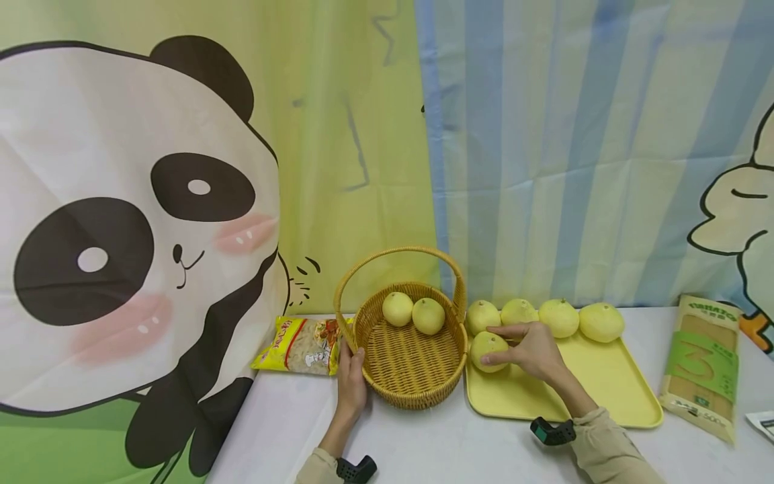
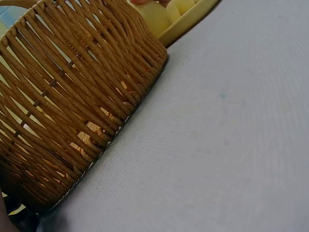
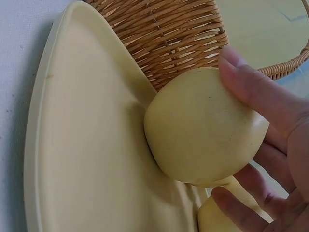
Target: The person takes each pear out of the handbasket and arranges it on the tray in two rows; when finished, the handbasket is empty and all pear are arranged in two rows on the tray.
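My right hand (image 1: 535,353) grips a round pale yellow-green fruit (image 1: 488,351) between thumb and fingers, over the left part of a yellow tray (image 1: 595,396). In the right wrist view the thumb lies along the top of this fruit (image 3: 203,128), with fingers curled behind it. My left hand (image 1: 351,383) holds the left side of a wicker basket (image 1: 411,390), its thumb at the rim. Two similar fruits (image 1: 428,316) lie inside, at the back of the basket. Along the tray's far side sits a row of several more fruits (image 1: 558,318).
Left of the basket lies a yellow-and-clear food packet (image 1: 305,346), near the left hand. A noodle packet with a green band (image 1: 701,366) is right of the tray. The basket's tall arched handle (image 1: 402,249) stands upright. Behind the table hangs a printed curtain (image 1: 363,134).
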### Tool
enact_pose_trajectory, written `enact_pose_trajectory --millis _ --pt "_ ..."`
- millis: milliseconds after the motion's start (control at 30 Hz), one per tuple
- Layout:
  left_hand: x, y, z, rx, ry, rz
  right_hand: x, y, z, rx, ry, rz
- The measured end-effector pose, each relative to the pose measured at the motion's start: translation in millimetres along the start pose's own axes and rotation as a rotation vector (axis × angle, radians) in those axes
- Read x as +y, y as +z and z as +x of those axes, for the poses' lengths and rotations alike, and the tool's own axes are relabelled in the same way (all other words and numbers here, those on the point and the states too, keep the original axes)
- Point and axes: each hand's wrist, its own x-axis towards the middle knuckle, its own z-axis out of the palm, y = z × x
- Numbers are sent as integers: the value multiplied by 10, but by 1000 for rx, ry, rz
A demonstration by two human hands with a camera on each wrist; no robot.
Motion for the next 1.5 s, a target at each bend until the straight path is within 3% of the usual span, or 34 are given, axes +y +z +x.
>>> enact_pose_trajectory --millis 400,600,767,933,1100,1333,1500 --pt "-29 -7 -14 14 -2 14 16 22 -28 4 1 45" --pt "-28 -20 -17 15 11 18 27 34 -42 7 -58 54" --pt "-44 -32 -16 20 0 28 -22 4 -31 17 -118 -1" --pt "-49 -38 -20 21 -1 21 -185 -53 24 68 -177 19" --pt "-28 -35 -14 14 4 11 -442 -87 129 69 -231 56" --pt "7 -4 -9 9 6 3 -758 -57 265 14 -274 78" --pt "-3 1 -6 15 7 10 -950 43 322 -79 -282 93"
